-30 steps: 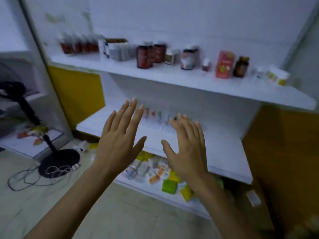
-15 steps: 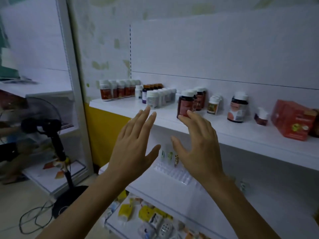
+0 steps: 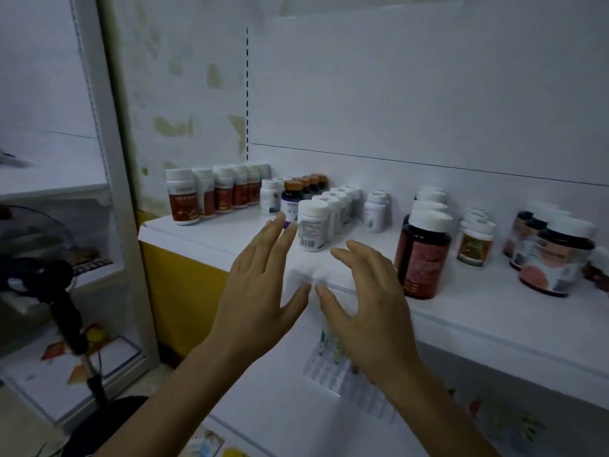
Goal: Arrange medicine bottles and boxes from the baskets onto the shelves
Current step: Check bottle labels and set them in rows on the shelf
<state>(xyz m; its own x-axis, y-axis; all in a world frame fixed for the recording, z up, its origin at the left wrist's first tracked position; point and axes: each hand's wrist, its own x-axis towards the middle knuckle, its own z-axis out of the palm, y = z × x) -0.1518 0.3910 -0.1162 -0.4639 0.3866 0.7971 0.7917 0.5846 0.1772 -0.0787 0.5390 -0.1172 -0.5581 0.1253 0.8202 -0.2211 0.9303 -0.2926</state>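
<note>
A white shelf (image 3: 211, 239) carries rows of medicine bottles: red-labelled ones (image 3: 184, 201) at the left, a line of small white bottles (image 3: 313, 229) in the middle, a tall dark red bottle (image 3: 423, 255) and wide dark jars (image 3: 557, 258) to the right. My left hand (image 3: 260, 291) and my right hand (image 3: 365, 308) hover side by side in front of the shelf edge, fingers spread, holding nothing. The left fingertips reach close to the front white bottle. The right hand sits just left of the tall red bottle.
A lower shelf (image 3: 290, 400) holds clear blister packs (image 3: 329, 367). Below it, small medicine packs (image 3: 204, 446) show at the bottom edge. A black standing fan (image 3: 49, 285) stands at the left beside a white cabinet frame (image 3: 112, 192). A yellow panel (image 3: 178, 291) sits under the shelf.
The view has risen and come closer to the upper shelf. Both hands have lifted from the lower shelf level to the upper shelf edge, staying empty with fingers spread.
</note>
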